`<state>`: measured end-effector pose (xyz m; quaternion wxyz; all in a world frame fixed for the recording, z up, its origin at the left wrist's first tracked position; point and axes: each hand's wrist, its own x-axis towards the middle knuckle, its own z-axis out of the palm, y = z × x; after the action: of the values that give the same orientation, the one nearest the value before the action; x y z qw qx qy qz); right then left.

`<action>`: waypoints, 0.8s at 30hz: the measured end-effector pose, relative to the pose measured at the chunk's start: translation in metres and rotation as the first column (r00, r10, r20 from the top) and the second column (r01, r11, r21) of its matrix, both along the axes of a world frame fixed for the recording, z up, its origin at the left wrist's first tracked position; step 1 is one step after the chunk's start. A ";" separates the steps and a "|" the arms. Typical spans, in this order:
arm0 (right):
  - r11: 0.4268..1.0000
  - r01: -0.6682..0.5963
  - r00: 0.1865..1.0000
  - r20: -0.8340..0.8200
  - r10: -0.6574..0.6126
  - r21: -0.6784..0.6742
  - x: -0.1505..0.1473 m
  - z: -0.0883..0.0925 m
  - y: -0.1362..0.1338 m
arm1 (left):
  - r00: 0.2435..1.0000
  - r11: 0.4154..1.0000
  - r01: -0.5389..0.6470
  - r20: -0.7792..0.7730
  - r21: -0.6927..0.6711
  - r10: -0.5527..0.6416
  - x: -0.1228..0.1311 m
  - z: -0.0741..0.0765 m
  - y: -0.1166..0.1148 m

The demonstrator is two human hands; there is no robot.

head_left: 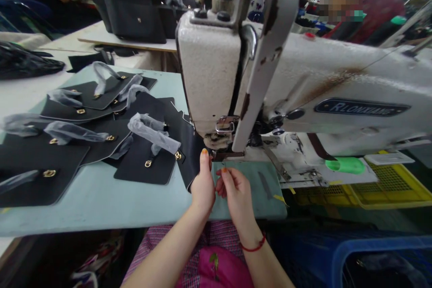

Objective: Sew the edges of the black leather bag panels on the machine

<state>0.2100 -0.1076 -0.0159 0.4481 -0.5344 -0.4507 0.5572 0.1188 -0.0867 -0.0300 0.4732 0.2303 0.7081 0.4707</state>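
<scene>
My left hand (203,184) grips the edge of a black leather bag panel (185,144), thumb on top, just in front of the sewing machine head (212,76). The panel's far part runs behind the machine head. My right hand (236,186) is closed in a pinch just right of the left one, below the presser foot area (227,155). Whatever lies between its fingertips is too small to make out. Left of the hands lies another black panel (135,166) with a plastic-wrapped handle (153,132) and gold fittings.
Several more black panels (67,184) with wrapped handles overlap on the pale green table (118,209). Finished-looking black bags (135,13) stand on a table behind. Right of the machine are a green plastic holder (346,165), a yellow basket (388,189) and a blue crate (337,252). People sit further back.
</scene>
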 end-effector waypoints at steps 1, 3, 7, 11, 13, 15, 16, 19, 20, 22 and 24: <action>0.999 0.019 1.000 0.024 -0.020 0.028 0.000 0.000 0.001 | 1.000 1.000 -0.004 -0.027 0.006 0.004 -0.001 0.004 -0.002; 0.996 0.035 0.997 0.061 -0.040 0.079 -0.002 -0.001 0.003 | 0.998 0.991 0.055 -0.047 0.124 -0.050 -0.004 0.008 -0.017; 0.996 -0.025 0.999 0.026 0.023 0.090 -0.021 -0.007 0.008 | 0.958 0.910 0.268 0.011 0.316 -0.286 -0.033 -0.010 -0.081; 0.995 -0.059 0.996 -0.070 0.064 0.080 -0.049 -0.014 0.016 | 0.989 0.955 0.117 -0.118 0.273 -0.088 -0.108 -0.030 -0.096; 0.995 -0.018 0.999 -0.033 0.022 0.097 -0.059 -0.015 0.019 | 0.984 0.949 0.109 -0.167 0.296 -0.061 -0.144 -0.026 -0.063; 0.993 0.027 0.999 0.013 -0.029 0.118 -0.065 -0.016 0.021 | 0.993 0.930 0.098 -0.097 0.354 -0.068 -0.164 -0.012 -0.016; 0.991 0.039 0.999 0.024 -0.043 0.126 -0.066 -0.016 0.022 | 0.995 0.926 0.103 -0.031 0.363 -0.099 -0.167 -0.004 0.007; 0.988 0.061 0.998 0.018 -0.064 0.144 -0.070 -0.015 0.022 | 0.984 0.917 0.111 0.085 0.383 -0.155 -0.158 0.026 0.056; 0.987 0.070 0.997 0.005 -0.072 0.141 -0.072 -0.016 0.022 | 0.990 0.905 0.100 0.051 0.414 -0.133 -0.153 0.036 0.062; 0.989 0.095 0.995 -0.047 -0.090 0.113 -0.077 -0.017 0.022 | 0.984 0.849 0.103 -0.179 0.518 -0.010 -0.144 0.055 0.062; 0.991 0.121 0.986 -0.120 -0.113 0.059 -0.082 -0.018 0.021 | 0.885 0.782 0.150 -0.435 0.604 0.166 -0.142 0.073 0.048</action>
<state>0.1275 -0.0864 -0.0340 0.5229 -0.5117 -0.4097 0.5449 -0.0234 -0.0384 0.0434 0.1844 0.4760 0.6057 0.6103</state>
